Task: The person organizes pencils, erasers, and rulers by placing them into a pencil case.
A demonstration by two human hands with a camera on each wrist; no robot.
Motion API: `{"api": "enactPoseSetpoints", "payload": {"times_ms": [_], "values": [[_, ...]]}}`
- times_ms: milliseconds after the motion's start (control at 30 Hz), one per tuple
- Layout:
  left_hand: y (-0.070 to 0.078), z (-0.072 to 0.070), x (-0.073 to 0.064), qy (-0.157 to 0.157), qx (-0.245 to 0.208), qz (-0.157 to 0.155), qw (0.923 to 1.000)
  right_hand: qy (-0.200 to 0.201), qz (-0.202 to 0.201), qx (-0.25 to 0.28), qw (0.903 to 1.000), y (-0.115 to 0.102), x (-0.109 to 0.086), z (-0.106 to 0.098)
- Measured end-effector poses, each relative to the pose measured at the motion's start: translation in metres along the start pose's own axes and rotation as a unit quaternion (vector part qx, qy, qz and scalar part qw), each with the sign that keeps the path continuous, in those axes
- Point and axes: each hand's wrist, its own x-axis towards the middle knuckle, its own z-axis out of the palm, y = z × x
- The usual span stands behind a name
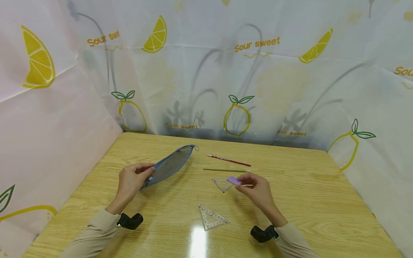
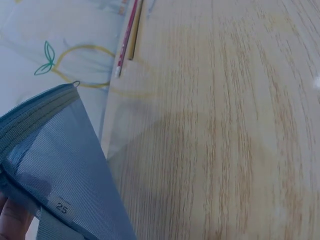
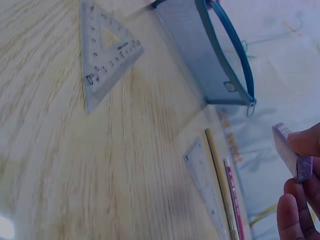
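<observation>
Head cam has a little purple block (image 1: 233,180) up in the air over the table, pinched between the thumb and fingers of the right hand (image 1: 257,188); right wrist cam backs that up, with the block gripped at one end and some small print on its side. From above, it overlaps the corner of a small clear set square (image 1: 218,186), though that one's down on the wood. Over on the other side, the left hand (image 1: 130,179) has its thumb and fingers pinching the near end of a blue mesh pouch (image 1: 171,165), which is tilted with its far end up and a small ring (image 1: 196,148) on that tip. Right wrist cam shows the pouch's two zip edges apart, and left wrist cam catches a "25" on the mesh. Past the small set square lie two pencils, a gold one (image 1: 226,170) and then a red one (image 1: 229,160) further back, near each other but not touching. Bigger clear set square (image 1: 215,225) sits nearer the person, between the two forearms. All that's on a wood-grain table (image 1: 322,200), with a lemon-print "Sour sweet" sheet (image 1: 200,79) behind it.
</observation>
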Motion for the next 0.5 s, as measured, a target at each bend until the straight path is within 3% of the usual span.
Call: {"api": "enactPoseSetpoints", "payload": {"times_ms": [500], "values": [[0.001,0.004,0.002,0.009,-0.049,-0.018,0.9986,-0.036,-0.031,0.049,0.9977,-0.034,0.007,0.028]]}}
